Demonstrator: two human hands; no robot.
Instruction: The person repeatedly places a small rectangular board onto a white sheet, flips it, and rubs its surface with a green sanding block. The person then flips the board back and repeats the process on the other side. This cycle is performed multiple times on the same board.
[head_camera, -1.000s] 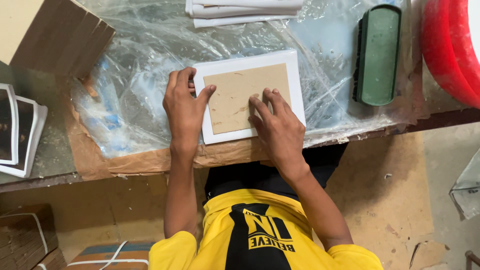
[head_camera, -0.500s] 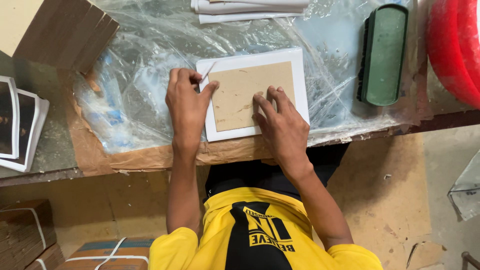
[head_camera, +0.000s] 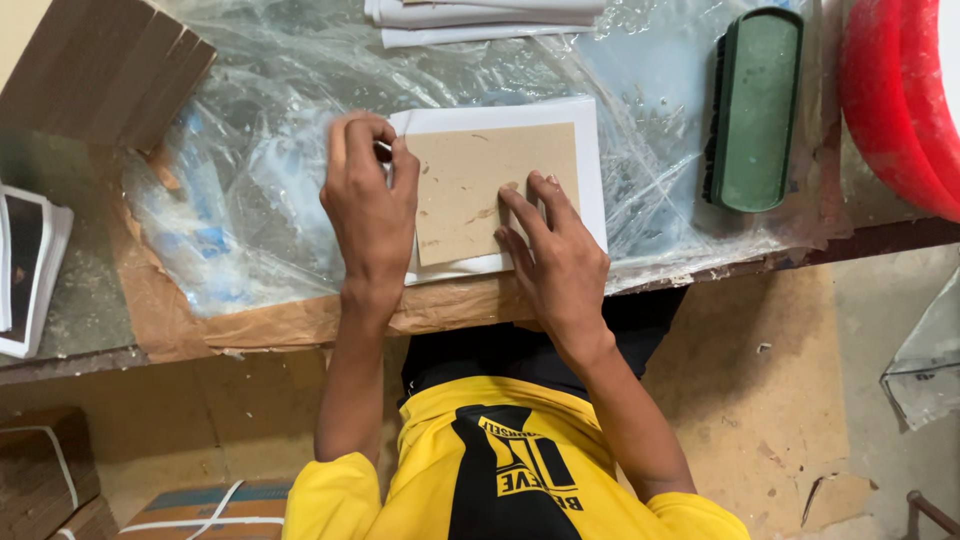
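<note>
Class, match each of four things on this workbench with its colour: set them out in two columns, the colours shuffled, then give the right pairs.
Things:
1. flat board under the hands
2. sheet beneath the board
3. long brush block
4. tub at the bench's edge

Colours:
A. green
B. red
C. tan
D. white

Pairs: 1-C, 2-D, 3-A, 4-B
</note>
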